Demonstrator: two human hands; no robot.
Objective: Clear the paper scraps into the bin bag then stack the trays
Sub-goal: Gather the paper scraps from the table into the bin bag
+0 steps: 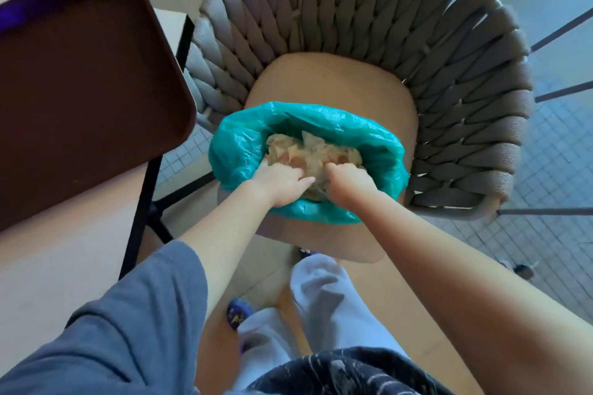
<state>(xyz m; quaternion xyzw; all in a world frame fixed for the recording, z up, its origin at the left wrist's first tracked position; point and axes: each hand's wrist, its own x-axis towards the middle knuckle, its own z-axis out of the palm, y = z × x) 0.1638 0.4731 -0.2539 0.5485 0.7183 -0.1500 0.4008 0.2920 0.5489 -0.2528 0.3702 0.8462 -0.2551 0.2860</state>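
A teal bin bag (244, 144) sits open on the seat of a woven chair (353, 9). Crumpled beige paper scraps (308, 151) fill its mouth. Both my hands reach into the bag from the near side. My left hand (282, 184) lies on the scraps with its fingers extended into the paper. My right hand (348, 181) is curled into the pile, and its fingertips are hidden among the scraps. A dark brown tray (83, 80) lies on the table at the left.
The table with black legs (141, 212) stands close on the left, its edge beside the chair. The chair's tan seat cushion (340, 86) holds the bag. Tiled floor (558, 144) stretches to the right. My legs and feet are below.
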